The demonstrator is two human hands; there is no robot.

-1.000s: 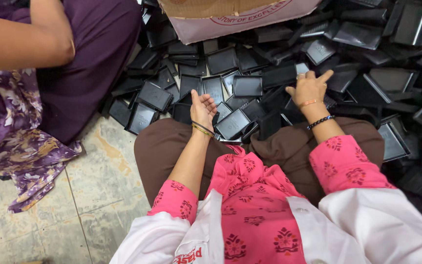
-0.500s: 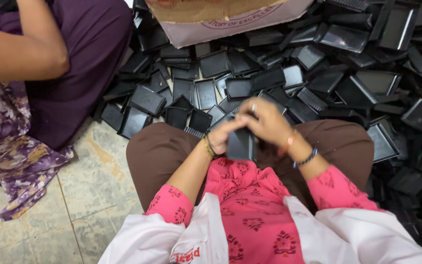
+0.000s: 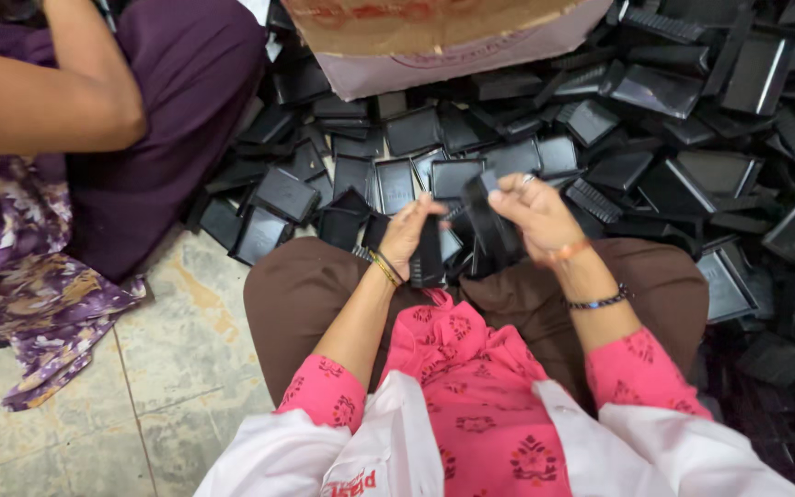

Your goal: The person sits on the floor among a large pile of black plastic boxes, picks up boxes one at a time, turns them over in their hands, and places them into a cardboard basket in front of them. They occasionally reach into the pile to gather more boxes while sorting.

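Across the floor from 9 to 3 o'clock: large heap of shallow black rectangular plastic trays (image 3: 692, 175), unsorted. At 12 o'clock: tilted brown cardboard box (image 3: 434, 37). At 10 o'clock: neighbouring person's bare arm (image 3: 39, 101). Centre, over the lap: right hand (image 3: 535, 216) closed around one upright black plastic tray (image 3: 489, 221); left hand (image 3: 407, 239) closed on a second black tray piece (image 3: 430, 258). Most of the heap looks untouched.

head cam, looks steeply down, close on lap, single view
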